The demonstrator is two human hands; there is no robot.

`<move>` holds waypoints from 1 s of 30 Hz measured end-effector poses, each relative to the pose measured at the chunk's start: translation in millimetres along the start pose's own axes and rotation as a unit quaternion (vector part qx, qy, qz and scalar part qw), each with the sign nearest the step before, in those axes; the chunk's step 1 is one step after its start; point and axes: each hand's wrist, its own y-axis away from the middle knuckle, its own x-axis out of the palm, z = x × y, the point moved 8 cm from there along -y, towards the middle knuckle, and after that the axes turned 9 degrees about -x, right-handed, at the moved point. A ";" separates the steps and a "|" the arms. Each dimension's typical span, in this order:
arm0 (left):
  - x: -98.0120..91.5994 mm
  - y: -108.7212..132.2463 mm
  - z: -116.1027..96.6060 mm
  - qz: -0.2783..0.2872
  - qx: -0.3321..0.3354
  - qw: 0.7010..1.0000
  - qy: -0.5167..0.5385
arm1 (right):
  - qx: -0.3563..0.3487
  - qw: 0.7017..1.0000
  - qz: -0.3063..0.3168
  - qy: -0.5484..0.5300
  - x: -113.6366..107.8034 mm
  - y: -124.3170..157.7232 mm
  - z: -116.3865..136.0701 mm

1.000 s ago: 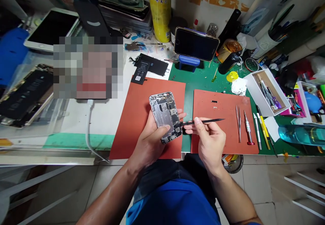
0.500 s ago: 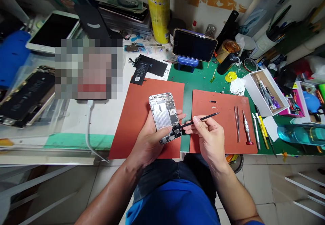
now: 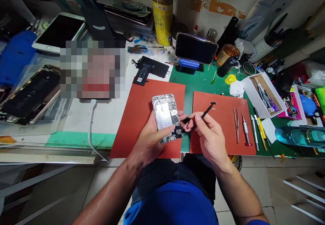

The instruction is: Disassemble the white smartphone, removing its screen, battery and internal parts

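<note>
Phone frame (image 3: 162, 115): opened, inner side up, in the left hand, above the right part of the left mat.
Left hand (image 3: 151, 136): gripping the phone frame, thumb across its lower part, fingertips showing past its far edge.
Right hand (image 3: 212, 133): just right of the phone frame, pinching the stick between thumb and fingers.
Stick (image 3: 208, 110): black, slanting away from the right hand, its far end over the right mat.
Dark piece (image 3: 186, 120): small, at the right hand's fingertips; whether it is held cannot be told.
Left mat (image 3: 142, 101): red-brown, under and beyond the left hand.
Right mat (image 3: 227, 111): same colour, under and beyond the right hand.
Tweezers (image 3: 237, 126) and screwdriver (image 3: 245, 128): right of the right hand, side by side on the right mat.
Battery (image 3: 142, 74): beyond the left hand, at the left mat's far edge.
Second phone (image 3: 195, 48): well beyond both hands, propped sideways on a blue stand (image 3: 189, 63).
Box (image 3: 278, 94): white, beyond and right of the right hand, with tools inside.
</note>
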 end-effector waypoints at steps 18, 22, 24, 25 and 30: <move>-8.5 -2.4 -4.8 -0.069 0.015 0.996 -0.046 | 0.080 0.991 -0.020 0.105 10.0 18.1 -20.4; -5.7 -0.1 -9.3 -0.101 0.008 0.993 -0.053 | 0.115 0.992 -0.037 0.048 -2.3 19.3 -9.7; -3.9 0.9 -11.1 -0.110 0.009 0.993 -0.049 | 0.115 0.991 -0.051 0.044 -22.0 18.1 3.2; -3.3 1.3 -11.9 -0.113 0.011 0.993 -0.046 | 0.109 0.990 -0.064 0.056 -37.1 16.4 10.9; -2.5 0.4 -13.1 -0.118 0.017 0.992 -0.037 | 0.053 0.945 -0.152 0.286 -133.6 -6.2 46.8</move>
